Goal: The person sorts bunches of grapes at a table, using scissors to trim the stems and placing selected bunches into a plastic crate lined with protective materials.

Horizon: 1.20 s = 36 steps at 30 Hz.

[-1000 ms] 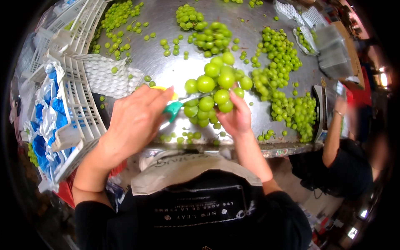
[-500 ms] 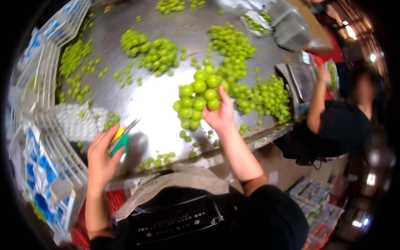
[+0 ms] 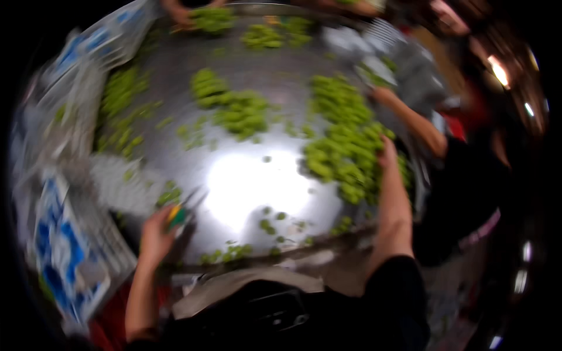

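Observation:
My left hand (image 3: 157,237), low at the left over the metal table (image 3: 175,167), is closed round a pair of small scissors (image 3: 178,216) with green and yellow handles. Their blades point up and to the right, blurred. Over on the right, my right hand (image 3: 386,153) reaches to the edge of a large heap of green grapes (image 3: 345,143). Blur and the grapes hide its fingers, so whether it grips a bunch cannot be made out.
Plastic crates (image 3: 120,240) line the left side beside a white bumpy sheet (image 3: 132,184). More grape bunches (image 3: 240,114) lie mid-table, with loose grapes (image 3: 228,254) near the front edge. A co-worker's hand (image 3: 383,95) is close on the right; another hand (image 3: 180,16) works at the far edge.
My right hand has moved right, from holding up a grape bunch mid-table to the heap. My left hand keeps the scissors. The whole view has shifted, and other people's hands now show.

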Available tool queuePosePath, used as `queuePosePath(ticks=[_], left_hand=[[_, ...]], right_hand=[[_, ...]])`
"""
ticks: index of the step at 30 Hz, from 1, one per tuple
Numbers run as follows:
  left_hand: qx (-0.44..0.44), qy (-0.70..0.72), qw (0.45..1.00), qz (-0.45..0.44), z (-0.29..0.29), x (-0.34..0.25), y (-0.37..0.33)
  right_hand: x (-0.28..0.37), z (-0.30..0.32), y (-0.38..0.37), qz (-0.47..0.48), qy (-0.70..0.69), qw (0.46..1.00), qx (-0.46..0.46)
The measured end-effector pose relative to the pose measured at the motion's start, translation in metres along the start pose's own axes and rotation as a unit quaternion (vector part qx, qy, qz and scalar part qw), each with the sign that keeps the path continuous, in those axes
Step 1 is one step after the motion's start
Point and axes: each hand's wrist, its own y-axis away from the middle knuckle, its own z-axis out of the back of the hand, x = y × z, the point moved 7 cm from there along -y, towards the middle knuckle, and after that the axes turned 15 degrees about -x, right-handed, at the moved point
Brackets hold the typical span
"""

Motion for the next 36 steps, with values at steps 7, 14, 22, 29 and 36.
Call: queuePosePath(ticks=[7,14,22,29,36], left_hand=[[-0.056,-0.021,0.993,-0.101,-0.102,0.071,0.015],[-0.062,-0.091,0.987,-0.118,0.025,-0.045,0.052],[-0.579,-0.117,0.800,-0.108,0.326,0.024,0.112],[-0.632,-0.363,0.635,0.255,0.521,0.289,0.181],[-0.498,-0.329,0.700,0.392,0.572,0.402,0.163]], right_hand=[[0.025,-0.018,0.020,0.104,0.068,0.991,0.038],[0.041,-0.070,0.188,0.394,0.177,0.900,0.057],[-0.012,-0.142,0.390,0.357,0.114,0.865,0.335],[-0.026,-0.169,0.491,0.301,0.056,0.869,0.390],[-0.024,-0.214,0.643,0.290,-0.007,0.830,0.475]])
